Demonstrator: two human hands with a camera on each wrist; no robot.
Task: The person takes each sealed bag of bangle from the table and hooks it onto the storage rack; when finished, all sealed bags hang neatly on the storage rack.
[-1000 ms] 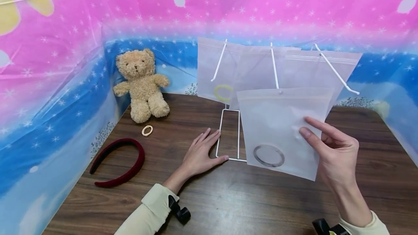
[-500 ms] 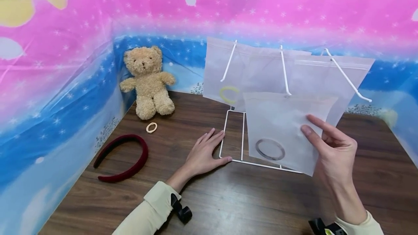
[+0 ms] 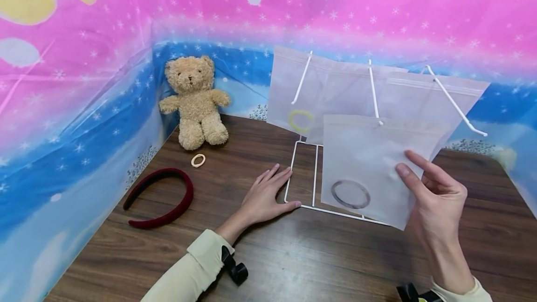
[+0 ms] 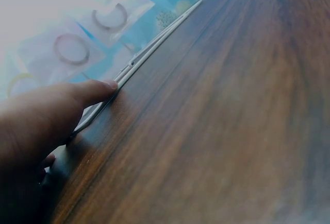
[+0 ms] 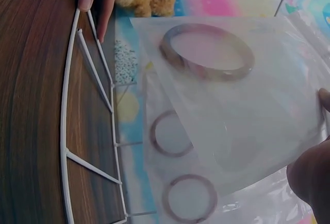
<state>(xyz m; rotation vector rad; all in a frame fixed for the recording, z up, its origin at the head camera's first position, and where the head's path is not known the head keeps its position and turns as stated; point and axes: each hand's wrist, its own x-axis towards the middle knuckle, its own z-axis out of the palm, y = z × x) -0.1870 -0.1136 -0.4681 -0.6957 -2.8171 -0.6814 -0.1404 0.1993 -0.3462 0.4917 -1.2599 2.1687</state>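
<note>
My right hand [image 3: 438,199] pinches a frosted zip bag [image 3: 377,162] by its right side. A grey bangle [image 3: 350,194] lies at the bottom of this bag and shows close up in the right wrist view. The tip of the middle hook [image 3: 374,92] of a white wire rack [image 3: 335,211] overlaps the bag's top strip. Behind it, further frosted bags [image 3: 289,78] hang on the hooks, one with a yellow ring [image 3: 300,121] inside. My left hand [image 3: 264,199] rests with fingers spread at the rack base's left corner, its thumb on the front wire [image 4: 119,86].
A teddy bear [image 3: 195,104] sits at the back left against the printed cloth [image 3: 235,22]. In front of it lie a small pale ring [image 3: 198,161] and a dark red headband [image 3: 186,199] on the wooden table [image 3: 293,260].
The held bag has shifted slightly up against the middle hook, whose tip now shows in front of its top strip. My left hand stays on the rack base. The head view has turned a little.
</note>
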